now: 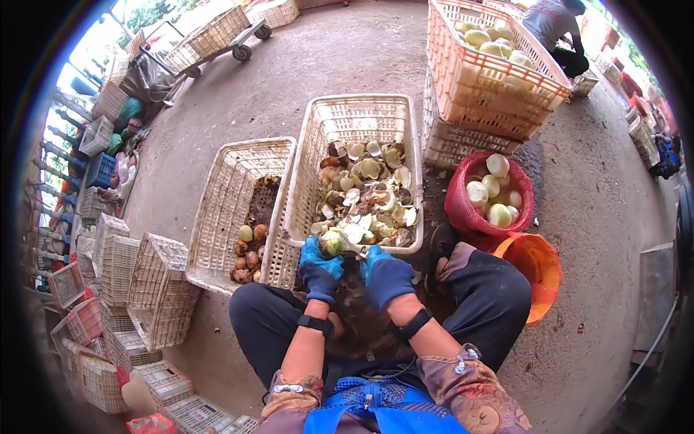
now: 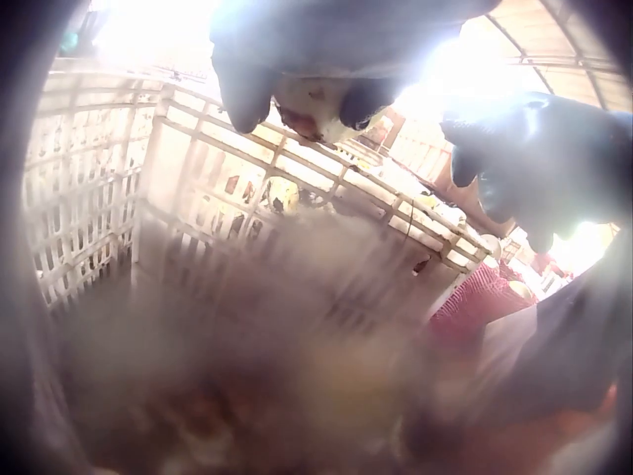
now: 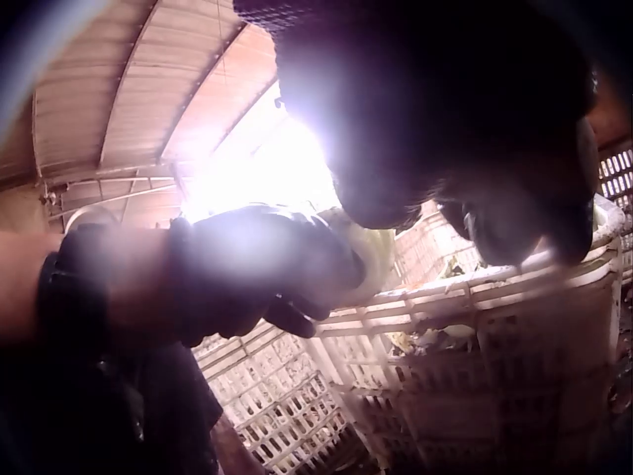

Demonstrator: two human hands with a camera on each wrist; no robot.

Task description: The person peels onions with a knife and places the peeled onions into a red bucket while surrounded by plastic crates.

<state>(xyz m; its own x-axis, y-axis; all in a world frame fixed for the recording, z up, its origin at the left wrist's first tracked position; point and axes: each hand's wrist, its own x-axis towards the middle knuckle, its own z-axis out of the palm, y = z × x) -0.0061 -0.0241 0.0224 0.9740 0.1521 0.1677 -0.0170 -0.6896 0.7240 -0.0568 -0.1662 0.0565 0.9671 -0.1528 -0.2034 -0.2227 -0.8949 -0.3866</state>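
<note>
My left hand (image 1: 320,269), in a blue glove, grips a round pale-green onion (image 1: 332,244) at the near rim of the middle crate. The onion (image 3: 374,262) also shows past the fingers in the right wrist view. Close beside it my gloved right hand (image 1: 387,276) is curled round a small knife (image 1: 356,248), whose thin pale blade points toward the onion; its handle is hidden in the glove. Peels (image 1: 369,210) and cut layers cover the floor of the middle crate (image 1: 311,130). Brown-skinned onions (image 1: 251,258) lie in the left crate (image 1: 217,188).
Peeled onions (image 1: 491,186) sit in a red mesh-covered bucket (image 1: 459,210) at right, beside an orange bucket (image 1: 553,267). Stacked crates (image 1: 499,98) stand behind them. More crates (image 1: 155,289) line the left side, a trolley (image 1: 210,54) stands farther back, and a person (image 1: 553,29) sits at back right.
</note>
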